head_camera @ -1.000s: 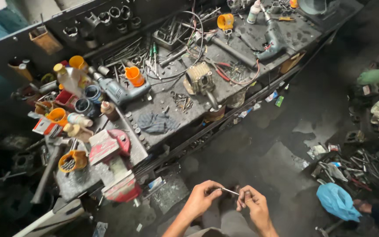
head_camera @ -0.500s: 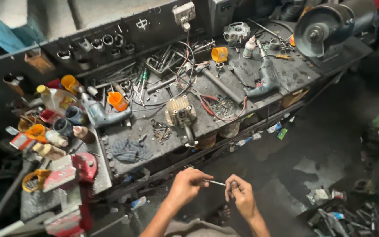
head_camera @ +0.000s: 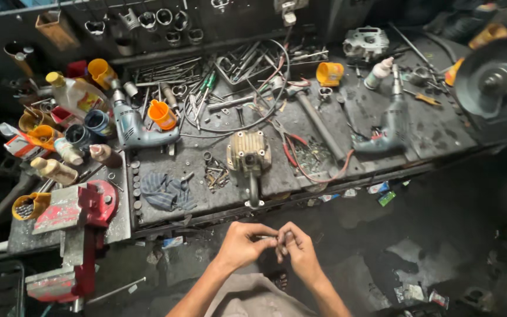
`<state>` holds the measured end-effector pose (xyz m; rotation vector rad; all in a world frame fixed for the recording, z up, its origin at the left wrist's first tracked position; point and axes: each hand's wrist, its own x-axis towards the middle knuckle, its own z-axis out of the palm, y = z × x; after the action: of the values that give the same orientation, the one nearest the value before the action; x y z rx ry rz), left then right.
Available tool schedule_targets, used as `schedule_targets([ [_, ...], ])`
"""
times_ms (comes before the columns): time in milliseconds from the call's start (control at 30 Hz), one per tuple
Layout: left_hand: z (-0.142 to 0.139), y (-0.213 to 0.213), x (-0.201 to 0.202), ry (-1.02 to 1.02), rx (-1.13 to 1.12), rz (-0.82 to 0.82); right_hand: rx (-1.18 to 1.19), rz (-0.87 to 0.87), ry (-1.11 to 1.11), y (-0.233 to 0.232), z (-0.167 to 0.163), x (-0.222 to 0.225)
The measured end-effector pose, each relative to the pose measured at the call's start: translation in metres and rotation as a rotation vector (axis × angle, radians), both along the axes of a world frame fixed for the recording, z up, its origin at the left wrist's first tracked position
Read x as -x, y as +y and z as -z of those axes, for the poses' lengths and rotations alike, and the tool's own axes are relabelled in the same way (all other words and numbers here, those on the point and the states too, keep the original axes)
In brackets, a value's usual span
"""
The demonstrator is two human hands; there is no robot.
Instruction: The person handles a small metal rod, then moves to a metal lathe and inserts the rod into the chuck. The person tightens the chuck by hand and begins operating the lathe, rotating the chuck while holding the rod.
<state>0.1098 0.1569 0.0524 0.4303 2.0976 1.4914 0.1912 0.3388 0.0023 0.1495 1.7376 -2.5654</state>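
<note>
l + r hands closing together now: left hand (head_camera: 243, 243) and right hand (head_camera: 296, 249) both pinching thin metal rod (head_camera: 269, 238), its span betw. fingertips shrinking; workbench (head_camera: 324, 170) just beyond.

Thin rod (head_camera: 270, 238) hidden between fingers (head_camera: 265, 242)

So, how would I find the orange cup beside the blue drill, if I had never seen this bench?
Start at the dark workbench, at its left end, where the red vise is clamped. Above the vise lies a blue-grey drill; the orange cup stands just right of its body. Unlike the yellow-orange cups nearby, it is deeper orange and nearest the drill.
</note>
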Motion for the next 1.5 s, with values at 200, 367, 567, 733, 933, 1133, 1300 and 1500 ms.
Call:
schedule_targets([
  [200, 0.039, -0.003, 0.101, -0.313, -0.81, -0.311, -0.142, -0.032, 0.075, 0.0, -0.018, 0.091],
  [367, 0.034, 0.014, 0.147, -0.39, -0.993, -0.321, -0.308, -0.104, 0.195, -0.001, -0.045, 0.164],
  [567, 0.024, 0.012, 0.174, -0.465, -1.055, -0.368, -0.392, -0.168, 0.142, -0.004, -0.056, 0.214],
  [733, 0.036, 0.014, 0.184, -0.456, -1.137, -0.559, -0.434, -0.27, 0.15, 0.001, -0.046, 0.228],
  [933, 0.035, 0.034, 0.183, -0.459, -1.133, -0.563, -0.377, -0.343, 0.179, 0.029, -0.041, 0.245],
  [1133, 0.024, 0.081, 0.188, -0.206, -0.831, -0.634, -0.325, -0.377, 0.236, 0.078, -0.04, 0.257],
  [1300, -0.004, 0.125, 0.203, -0.105, -0.828, -0.443, -0.174, -0.248, 0.243, 0.105, -0.041, 0.272],
  [1500, -0.081, 0.161, 0.216, 0.846, -0.418, -0.355, -0.101, -0.224, 0.389, 0.129, -0.087, 0.297],
])
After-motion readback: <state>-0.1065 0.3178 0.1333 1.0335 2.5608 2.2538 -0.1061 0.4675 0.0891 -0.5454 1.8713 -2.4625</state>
